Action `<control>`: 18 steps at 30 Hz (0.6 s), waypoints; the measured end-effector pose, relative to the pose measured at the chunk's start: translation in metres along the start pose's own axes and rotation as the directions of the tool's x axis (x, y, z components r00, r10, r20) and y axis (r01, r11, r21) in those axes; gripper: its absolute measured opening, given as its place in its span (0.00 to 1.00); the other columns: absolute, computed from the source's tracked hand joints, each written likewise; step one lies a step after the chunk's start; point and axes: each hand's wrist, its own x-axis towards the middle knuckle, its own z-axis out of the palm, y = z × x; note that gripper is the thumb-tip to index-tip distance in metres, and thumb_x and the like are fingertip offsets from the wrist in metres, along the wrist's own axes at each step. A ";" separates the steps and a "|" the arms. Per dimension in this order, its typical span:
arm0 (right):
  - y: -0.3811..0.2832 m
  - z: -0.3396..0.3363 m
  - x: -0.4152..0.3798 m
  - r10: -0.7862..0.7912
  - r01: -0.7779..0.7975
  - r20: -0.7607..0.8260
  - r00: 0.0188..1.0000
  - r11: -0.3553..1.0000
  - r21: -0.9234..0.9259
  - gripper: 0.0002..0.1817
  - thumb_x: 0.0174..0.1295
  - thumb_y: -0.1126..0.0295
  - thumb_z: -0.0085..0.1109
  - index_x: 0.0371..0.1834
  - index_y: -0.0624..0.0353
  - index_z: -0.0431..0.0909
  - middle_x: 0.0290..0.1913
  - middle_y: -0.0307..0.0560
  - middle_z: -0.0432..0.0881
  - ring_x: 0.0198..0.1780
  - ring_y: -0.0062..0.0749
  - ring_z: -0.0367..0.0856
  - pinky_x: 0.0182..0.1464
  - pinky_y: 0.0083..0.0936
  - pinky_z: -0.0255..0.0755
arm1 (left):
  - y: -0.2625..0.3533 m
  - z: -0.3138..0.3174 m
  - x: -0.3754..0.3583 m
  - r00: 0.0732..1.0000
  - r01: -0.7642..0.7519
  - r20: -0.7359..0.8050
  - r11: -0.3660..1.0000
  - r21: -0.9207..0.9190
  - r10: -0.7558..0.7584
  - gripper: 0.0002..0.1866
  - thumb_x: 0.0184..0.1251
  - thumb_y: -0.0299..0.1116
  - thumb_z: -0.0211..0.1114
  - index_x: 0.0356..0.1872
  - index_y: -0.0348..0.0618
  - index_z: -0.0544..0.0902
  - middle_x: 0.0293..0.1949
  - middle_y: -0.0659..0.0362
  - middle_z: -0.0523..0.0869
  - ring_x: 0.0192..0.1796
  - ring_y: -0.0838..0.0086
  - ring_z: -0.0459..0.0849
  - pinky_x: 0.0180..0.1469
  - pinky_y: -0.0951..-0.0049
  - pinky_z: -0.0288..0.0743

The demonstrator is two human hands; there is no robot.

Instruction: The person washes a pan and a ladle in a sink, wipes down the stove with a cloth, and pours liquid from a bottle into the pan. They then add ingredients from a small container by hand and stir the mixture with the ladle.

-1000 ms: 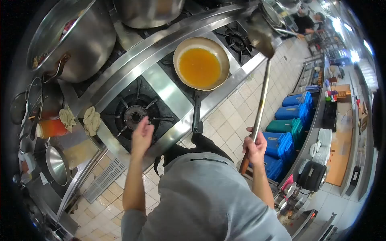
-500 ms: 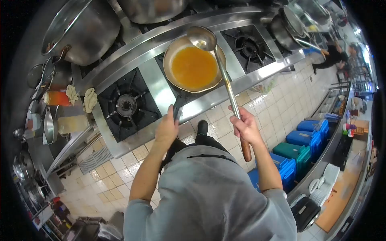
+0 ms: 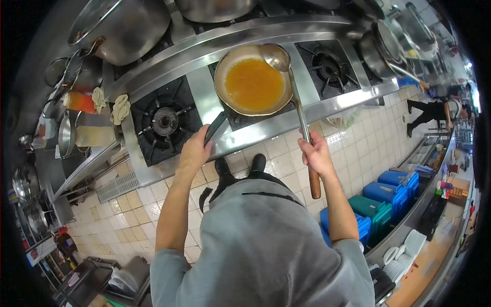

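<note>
Orange liquid fills the frying pan, set on a burner near the stove's front edge. Left hand: fingers wrapped around the pan's dark handle. Right hand: fingers clamped on the ladle shaft, bowl resting at the pan's rim.

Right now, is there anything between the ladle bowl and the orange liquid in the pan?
Nothing visible. The ladle, held in the right hand, has its bowl over the far right rim of the pan, just beside the orange liquid. The left hand grips the pan handle.
</note>
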 end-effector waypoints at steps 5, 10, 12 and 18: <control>0.005 0.014 0.000 0.039 -0.039 0.002 0.999 0.996 0.080 0.18 0.71 0.71 0.58 0.61 0.68 0.74 0.24 0.33 0.72 0.15 0.17 0.68 0.19 0.20 0.61 | 0.011 -0.010 -0.021 0.990 0.006 -0.137 0.989 -0.146 -0.026 0.35 0.64 0.38 0.73 0.72 0.42 0.71 0.49 0.42 0.86 0.46 0.52 0.88 0.50 0.59 0.81; 0.000 0.027 -0.004 0.132 -0.141 0.069 0.989 0.980 0.141 0.19 0.68 0.71 0.59 0.60 0.68 0.73 0.26 0.35 0.73 0.15 0.18 0.68 0.19 0.20 0.63 | -0.012 -0.005 -0.043 0.968 0.186 -0.065 0.865 -0.466 -0.243 0.26 0.70 0.37 0.70 0.66 0.37 0.80 0.47 0.46 0.89 0.39 0.73 0.87 0.42 0.74 0.80; -0.010 0.033 -0.009 0.170 -0.185 0.101 0.980 0.970 0.160 0.20 0.67 0.72 0.59 0.60 0.67 0.73 0.26 0.35 0.73 0.15 0.18 0.68 0.19 0.20 0.63 | -0.023 0.012 -0.041 0.971 0.152 -0.079 0.838 -0.524 -0.226 0.25 0.71 0.36 0.69 0.65 0.37 0.80 0.46 0.47 0.90 0.38 0.74 0.86 0.42 0.75 0.79; -0.031 0.069 -0.020 0.341 -0.414 0.256 0.905 0.846 0.337 0.18 0.65 0.74 0.61 0.57 0.63 0.72 0.25 0.33 0.70 0.16 0.17 0.65 0.19 0.19 0.61 | -0.024 0.011 -0.041 0.979 0.137 -0.049 0.815 -0.562 -0.198 0.24 0.70 0.35 0.70 0.66 0.40 0.80 0.40 0.51 0.89 0.35 0.76 0.83 0.41 0.75 0.78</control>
